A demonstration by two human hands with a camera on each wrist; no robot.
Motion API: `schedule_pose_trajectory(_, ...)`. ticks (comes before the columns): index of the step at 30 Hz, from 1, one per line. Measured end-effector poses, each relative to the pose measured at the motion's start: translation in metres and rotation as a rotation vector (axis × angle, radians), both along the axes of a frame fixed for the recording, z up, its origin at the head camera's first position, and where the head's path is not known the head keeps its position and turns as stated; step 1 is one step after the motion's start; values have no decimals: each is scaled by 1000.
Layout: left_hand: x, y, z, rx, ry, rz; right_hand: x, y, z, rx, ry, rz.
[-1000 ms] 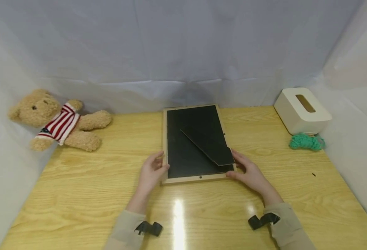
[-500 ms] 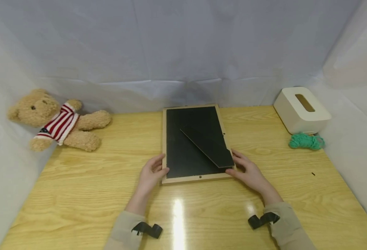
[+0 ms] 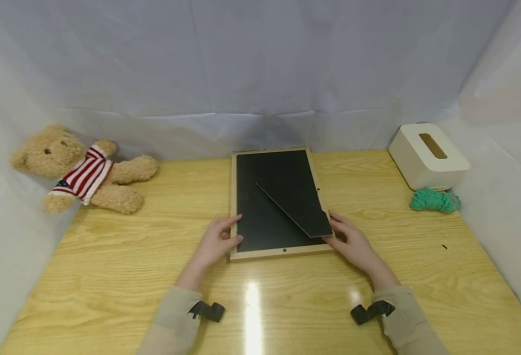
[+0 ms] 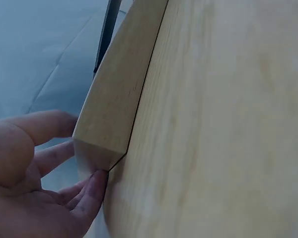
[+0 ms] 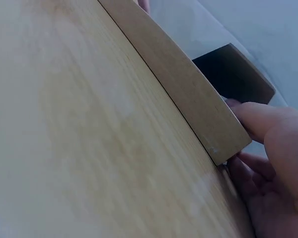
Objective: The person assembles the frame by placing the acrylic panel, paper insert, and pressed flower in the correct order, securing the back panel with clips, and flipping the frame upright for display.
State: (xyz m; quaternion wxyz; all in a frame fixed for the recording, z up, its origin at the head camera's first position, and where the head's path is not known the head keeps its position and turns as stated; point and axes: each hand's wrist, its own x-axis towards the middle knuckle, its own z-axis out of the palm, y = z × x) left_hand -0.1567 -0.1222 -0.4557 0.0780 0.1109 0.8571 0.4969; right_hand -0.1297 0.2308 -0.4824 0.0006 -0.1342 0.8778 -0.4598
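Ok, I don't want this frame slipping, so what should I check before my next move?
1. Left hand on frame: ok; it holds the near left corner.
2. Right hand on frame: ok; thumb above and fingers below at the near right corner.
3. Stand folded flat: not ok; it sticks up above the frame in the right wrist view.
4. Near edge resting on the table: ok; both wrist views show only a thin dark line between them.
5. Teddy, box and rope clear of the frame: ok.
6. Firmness of grip: cannot tell.
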Motion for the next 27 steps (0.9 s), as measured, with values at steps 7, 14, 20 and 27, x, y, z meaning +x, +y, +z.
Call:
schedule_pose_trajectory(7, -12, 2, 7, -189, 8, -90, -12, -6, 5, 126, 46, 5)
schedule_pose_trajectory(14, -15, 6, 14, -246, -9, -110, -23, -11, 14, 221, 89, 27)
schedule_pose_trajectory(20, -16, 10, 15, -295, 3, -94, -26, -11, 21, 231, 69, 35)
schedule_pose_trajectory(27, -15, 9, 10, -281, 24, -63, -35, -8, 20, 159, 6, -32)
